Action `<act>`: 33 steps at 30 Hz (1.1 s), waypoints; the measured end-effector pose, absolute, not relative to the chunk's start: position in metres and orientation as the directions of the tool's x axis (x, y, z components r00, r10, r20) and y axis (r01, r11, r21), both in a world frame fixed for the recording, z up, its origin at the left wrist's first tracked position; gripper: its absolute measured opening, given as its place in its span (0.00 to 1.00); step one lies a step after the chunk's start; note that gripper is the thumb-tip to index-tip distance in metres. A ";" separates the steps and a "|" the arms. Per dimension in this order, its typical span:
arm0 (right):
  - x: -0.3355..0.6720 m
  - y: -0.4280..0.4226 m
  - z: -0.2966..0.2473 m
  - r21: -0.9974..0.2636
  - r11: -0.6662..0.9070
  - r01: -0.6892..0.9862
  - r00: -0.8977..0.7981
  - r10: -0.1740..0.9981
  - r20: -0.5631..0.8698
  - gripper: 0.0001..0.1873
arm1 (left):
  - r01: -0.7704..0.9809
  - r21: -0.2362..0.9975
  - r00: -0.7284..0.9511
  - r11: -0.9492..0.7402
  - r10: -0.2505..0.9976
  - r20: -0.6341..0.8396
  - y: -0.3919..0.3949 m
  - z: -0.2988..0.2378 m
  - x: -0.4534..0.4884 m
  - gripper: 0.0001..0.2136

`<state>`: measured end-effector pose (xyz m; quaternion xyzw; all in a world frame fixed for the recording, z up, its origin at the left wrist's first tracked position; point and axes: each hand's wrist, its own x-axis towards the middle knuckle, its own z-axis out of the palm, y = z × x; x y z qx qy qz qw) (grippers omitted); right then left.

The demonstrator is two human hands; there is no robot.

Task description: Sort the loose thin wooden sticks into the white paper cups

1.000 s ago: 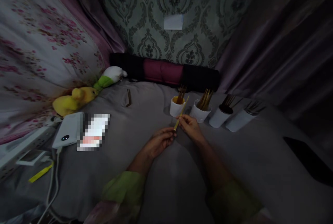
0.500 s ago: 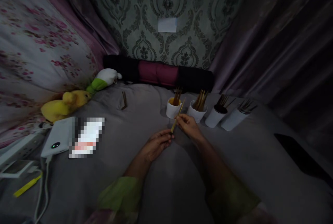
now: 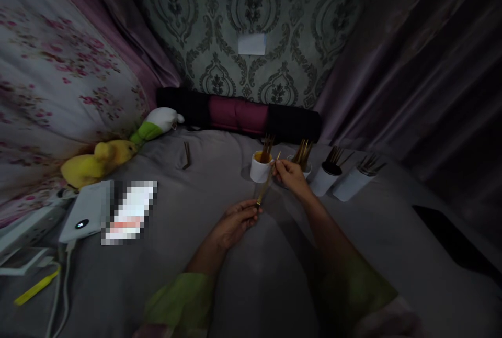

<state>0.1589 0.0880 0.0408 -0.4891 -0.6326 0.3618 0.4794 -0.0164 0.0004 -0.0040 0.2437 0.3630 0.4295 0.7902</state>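
Observation:
A thin golden stick slants up and to the right over the grey bedsheet. My left hand pinches its lower end. My right hand is closed round its upper part, just in front of a row of white cups. The leftmost cup has an orange inside and holds several brown sticks. A second cup of golden sticks sits partly behind my right hand. Two more white cups of dark sticks stand further right.
Two loose dark sticks lie on the sheet at the back left. A yellow plush toy, a green and white plush, a white power bank with cables and a blurred patch sit at the left. A black and maroon bolster lines the wall.
My right hand has slid up the stick toward the cups, away from my left hand, which stays at the lower end. The view has shifted slightly.

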 end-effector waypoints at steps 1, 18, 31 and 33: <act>0.161 0.091 0.042 -0.924 0.265 0.275 -0.041 0.964 0.264 0.23 | -0.501 0.696 0.367 0.514 0.855 -0.367 0.000 -0.004 -0.016 0.12; 0.171 0.104 0.073 -0.946 0.205 0.250 0.049 0.973 0.224 0.18 | -0.523 0.679 0.350 0.515 0.857 -0.379 0.002 -0.007 -0.017 0.11; 0.189 0.115 0.113 -0.931 0.249 0.266 0.179 0.937 0.301 0.18 | -0.650 0.561 0.342 0.513 0.857 -0.386 0.006 -0.003 -0.022 0.07; 0.192 0.116 0.123 -0.927 0.259 0.272 0.207 0.925 0.319 0.18 | -0.659 0.550 0.340 0.513 0.855 -0.391 0.006 -0.002 -0.023 0.06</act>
